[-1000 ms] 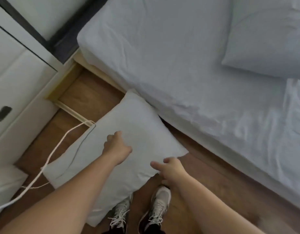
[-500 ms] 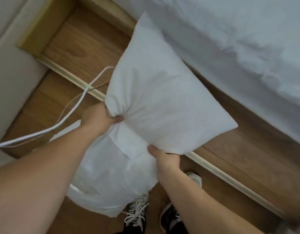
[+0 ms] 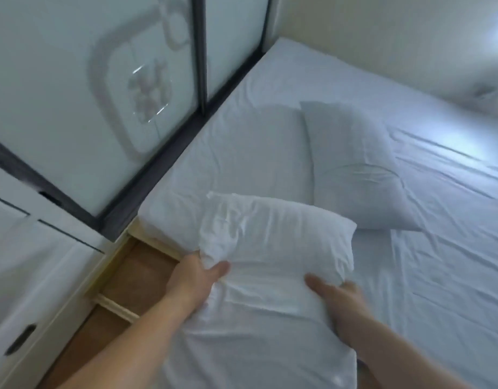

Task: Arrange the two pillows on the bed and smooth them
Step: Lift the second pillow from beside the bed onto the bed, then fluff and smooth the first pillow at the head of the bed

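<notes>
Nearest, both bare hands hold the white pillow [image 3: 270, 265] over the near edge of the bed [image 3: 438, 290]. The left hand [image 3: 196, 279] has its grip bunched shut on the pillow's left side, thumb on top; the right hand [image 3: 336, 296] is clamped on the right side, fingers dug into the fabric. The pillow looks light and very soft, sagging and creasing between the hands, so holding it by two opposite sides seems wise. Beyond it, the second pillow [image 3: 360, 164] lies askew on the bed, just past the held one.
</notes>
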Motion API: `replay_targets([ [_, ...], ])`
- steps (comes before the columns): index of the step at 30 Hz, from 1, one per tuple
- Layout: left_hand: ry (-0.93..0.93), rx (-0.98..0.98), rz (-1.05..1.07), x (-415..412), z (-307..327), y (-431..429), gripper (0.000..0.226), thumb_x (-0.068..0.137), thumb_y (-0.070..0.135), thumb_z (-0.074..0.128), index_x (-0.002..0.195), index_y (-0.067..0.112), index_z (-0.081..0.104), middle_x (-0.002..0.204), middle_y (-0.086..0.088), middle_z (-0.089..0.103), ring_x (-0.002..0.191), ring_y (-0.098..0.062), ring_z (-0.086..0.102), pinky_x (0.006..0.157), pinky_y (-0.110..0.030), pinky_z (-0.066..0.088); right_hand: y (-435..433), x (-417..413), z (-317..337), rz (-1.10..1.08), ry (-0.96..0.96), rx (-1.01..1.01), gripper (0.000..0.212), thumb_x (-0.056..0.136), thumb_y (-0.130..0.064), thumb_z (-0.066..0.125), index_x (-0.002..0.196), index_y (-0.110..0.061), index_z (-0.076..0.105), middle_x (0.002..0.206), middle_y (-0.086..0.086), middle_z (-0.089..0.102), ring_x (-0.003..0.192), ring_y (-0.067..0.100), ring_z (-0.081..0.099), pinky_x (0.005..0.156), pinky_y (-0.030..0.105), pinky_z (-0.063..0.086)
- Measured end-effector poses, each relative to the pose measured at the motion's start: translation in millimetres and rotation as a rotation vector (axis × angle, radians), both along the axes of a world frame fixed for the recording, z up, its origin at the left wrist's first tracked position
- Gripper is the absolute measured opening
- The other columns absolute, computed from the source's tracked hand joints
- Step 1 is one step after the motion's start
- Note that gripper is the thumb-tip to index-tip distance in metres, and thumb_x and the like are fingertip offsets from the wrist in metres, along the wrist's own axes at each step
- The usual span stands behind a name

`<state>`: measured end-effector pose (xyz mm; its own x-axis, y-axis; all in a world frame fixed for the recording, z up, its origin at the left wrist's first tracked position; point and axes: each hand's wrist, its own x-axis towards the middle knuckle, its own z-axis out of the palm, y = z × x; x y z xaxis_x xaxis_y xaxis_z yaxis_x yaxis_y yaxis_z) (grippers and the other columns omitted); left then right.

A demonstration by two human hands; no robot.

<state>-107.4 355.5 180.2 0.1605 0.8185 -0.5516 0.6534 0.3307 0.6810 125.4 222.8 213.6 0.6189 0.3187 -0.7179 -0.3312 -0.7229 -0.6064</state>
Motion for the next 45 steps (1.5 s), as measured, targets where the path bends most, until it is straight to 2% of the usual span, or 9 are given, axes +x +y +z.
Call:
replay_targets([
  [6, -0.342, 0.16, 0.121, 141, 142, 142, 0.034, 0.082, 0.04, 0.068, 0.098, 0.01, 0.063, 0.096, -0.006, 0.068, 0.085, -0.025, 0.064, 0.069, -0.033, 0.053, 170, 169, 152, 0.218, -0.396, 0.109, 0.069, 0.078, -0.043, 0.077, 0.123, 0.001, 0.049, 0.122, 0.019, 0.049, 0.106, 0.037, 0.055, 0.074, 0.037, 0.045],
  [8, -0.364, 0.203, 0.067, 172, 170, 170, 0.031, 0.086, 0.04, 0.063, 0.101, 0.014, 0.058, 0.092, -0.001, 0.064, 0.082, -0.021, 0.06, 0.064, -0.028, 0.047, 202, 204, 185, 0.336, -0.431, 0.097, 0.061, 0.08, -0.043, 0.075, 0.118, -0.002, 0.049, 0.114, 0.017, 0.047, 0.094, 0.033, 0.053, 0.066, 0.036, 0.044],
  [10, -0.29, 0.197, 0.016, 184, 173, 186, 0.056, 0.087, 0.043, 0.061, 0.132, 0.012, 0.047, 0.131, 0.0, 0.055, 0.117, -0.022, 0.055, 0.093, -0.034, 0.045, 215, 211, 195, 0.433, -0.403, 0.046, 0.051, 0.08, -0.04, 0.076, 0.106, -0.007, 0.047, 0.1, 0.013, 0.046, 0.072, 0.027, 0.046, 0.051, 0.03, 0.035],
  [13, -0.225, 0.097, -0.034, 184, 159, 192, 0.079, 0.088, 0.044, 0.06, 0.15, 0.01, 0.025, 0.158, -0.008, 0.028, 0.142, -0.028, 0.032, 0.111, -0.043, 0.029, 220, 204, 169, 0.509, -0.339, -0.048, 0.047, 0.08, -0.041, 0.076, 0.088, -0.008, 0.043, 0.082, 0.009, 0.045, 0.055, 0.02, 0.037, 0.045, 0.026, 0.028],
  [18, -0.19, 0.074, -0.086, 186, 138, 247, 0.074, 0.089, 0.04, 0.062, 0.148, 0.01, 0.03, 0.155, -0.01, 0.033, 0.139, -0.028, 0.036, 0.108, -0.04, 0.032, 255, 198, 120, 0.51, -0.257, -0.089, 0.052, 0.081, -0.042, 0.074, 0.066, -0.014, 0.032, 0.066, 0.005, 0.038, 0.05, 0.016, 0.031, 0.045, 0.024, 0.023],
  [27, -0.121, -0.016, -0.207, 219, 78, 383, 0.066, 0.09, 0.037, 0.06, 0.145, 0.01, 0.036, 0.151, -0.009, 0.04, 0.135, -0.025, 0.042, 0.105, -0.036, 0.034, 359, 238, 58, 0.36, -0.191, -0.101, 0.04, 0.081, -0.038, 0.075, 0.092, -0.007, 0.053, 0.087, 0.011, 0.048, 0.081, 0.028, 0.049, 0.06, 0.03, 0.035],
  [33, -0.073, -0.111, -0.213, 251, 28, 398, 0.063, 0.091, 0.033, 0.059, 0.144, 0.007, 0.037, 0.149, -0.013, 0.042, 0.134, -0.029, 0.043, 0.104, -0.037, 0.036, 373, 262, 4, 0.313, -0.131, -0.165, 0.049, 0.081, -0.04, 0.074, 0.066, -0.023, 0.031, 0.071, -0.001, 0.031, 0.059, 0.016, 0.033, 0.049, 0.028, 0.026],
  [38, -0.081, -0.135, -0.244, 296, -10, 399, 0.061, 0.089, 0.03, 0.062, 0.142, 0.01, 0.041, 0.148, -0.014, 0.044, 0.132, -0.028, 0.046, 0.108, -0.036, 0.037, 394, 302, -26, 0.265, -0.229, -0.203, 0.074, 0.079, -0.046, 0.074, 0.133, -0.005, 0.044, 0.122, 0.011, 0.049, 0.106, 0.033, 0.053, 0.081, 0.038, 0.044],
  [45, -0.131, -0.079, -0.322, 361, -61, 421, 0.068, 0.087, 0.026, 0.065, 0.148, 0.016, 0.036, 0.152, -0.01, 0.041, 0.137, -0.023, 0.042, 0.11, -0.03, 0.033, 432, 372, -65, 0.209, -0.263, -0.129, 0.086, 0.074, -0.051, 0.077, 0.137, -0.005, 0.039, 0.129, 0.012, 0.048, 0.113, 0.033, 0.05, 0.085, 0.04, 0.041],
])
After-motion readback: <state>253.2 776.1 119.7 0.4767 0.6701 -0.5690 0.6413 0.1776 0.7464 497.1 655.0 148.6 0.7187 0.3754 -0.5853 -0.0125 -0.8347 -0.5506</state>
